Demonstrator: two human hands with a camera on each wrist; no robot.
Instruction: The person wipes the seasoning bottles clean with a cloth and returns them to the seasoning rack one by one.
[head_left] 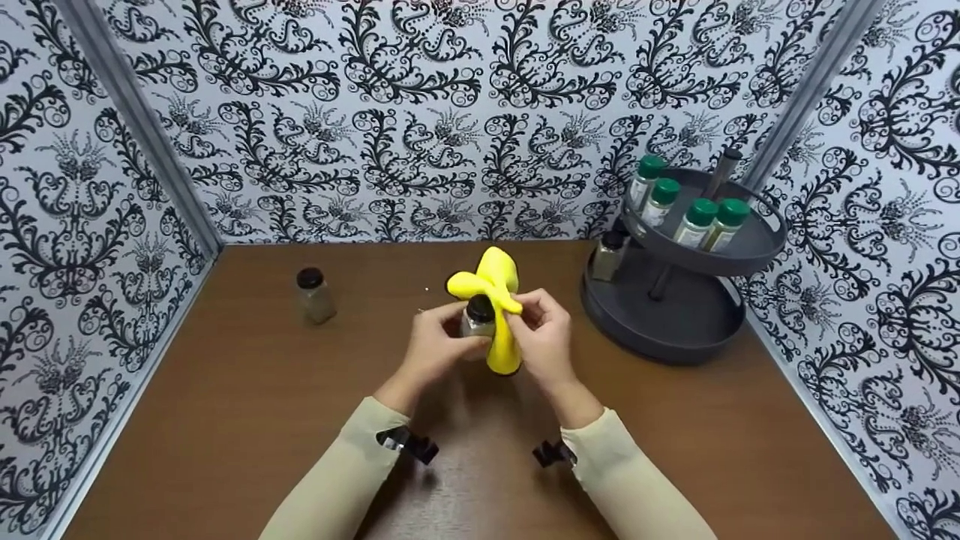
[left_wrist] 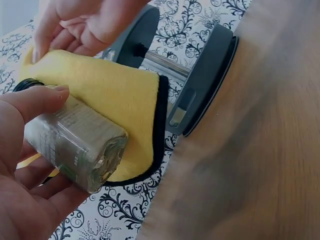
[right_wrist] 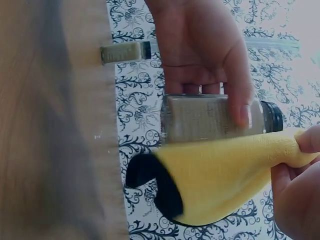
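Observation:
My left hand (head_left: 439, 346) grips a clear spice jar (left_wrist: 75, 135) with a black lid (head_left: 480, 308), thumb on one side and fingers round the other. A pale powder shows through the jar's wall. Pinched between the thumb and fingers of my right hand (head_left: 546, 337) is a yellow cloth (head_left: 504, 349) with a black edge. The cloth hangs in folds right beside the jar, along its side in the right wrist view. Both hands are above the middle of the table.
A second black-lidded jar (head_left: 316, 298) stands on the table (head_left: 247, 390) at the left. At the right is a dark two-tier round stand (head_left: 652, 330). Several green-capped jars (head_left: 699, 223) occupy its upper tier, and a black-lidded jar (head_left: 607, 259) its lower one. Patterned walls enclose the table.

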